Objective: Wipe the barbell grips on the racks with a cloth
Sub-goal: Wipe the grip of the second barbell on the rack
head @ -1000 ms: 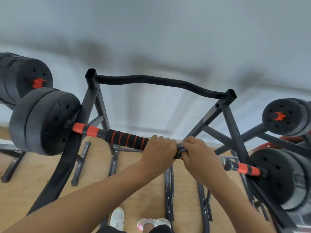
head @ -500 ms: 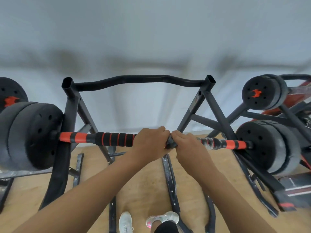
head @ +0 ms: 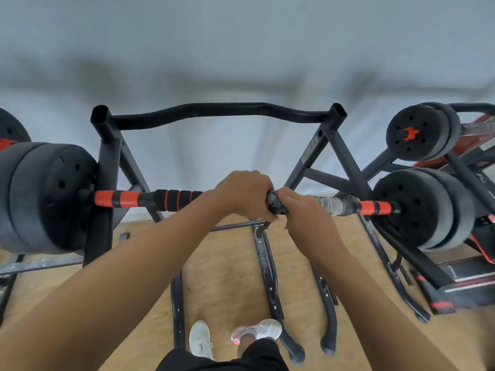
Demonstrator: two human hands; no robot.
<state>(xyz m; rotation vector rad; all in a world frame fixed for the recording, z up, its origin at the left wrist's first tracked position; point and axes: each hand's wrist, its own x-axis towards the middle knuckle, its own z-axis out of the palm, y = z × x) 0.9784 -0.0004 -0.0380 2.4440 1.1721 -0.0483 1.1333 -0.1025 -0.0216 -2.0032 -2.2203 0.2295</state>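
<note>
The black-and-orange barbell (head: 126,198) lies across the dark steel rack (head: 107,162), its ribbed black foam grip (head: 178,199) at 9 o'clock from the hands. The left hand (head: 242,195) curls round the bar's middle; the right hand (head: 305,214), just beside it at 3 o'clock, grips the bunched dark grey cloth (head: 274,204) against the bar. Black weight plates (head: 45,196) close off 9 o'clock, another stack (head: 426,207) 3 o'clock, a second loaded barbell (head: 417,132) at 2. The rack's curved top rail (head: 214,111) spans 12 o'clock. Open wooden floor (head: 225,269) and white shoes (head: 199,338) lie at 6.
</note>
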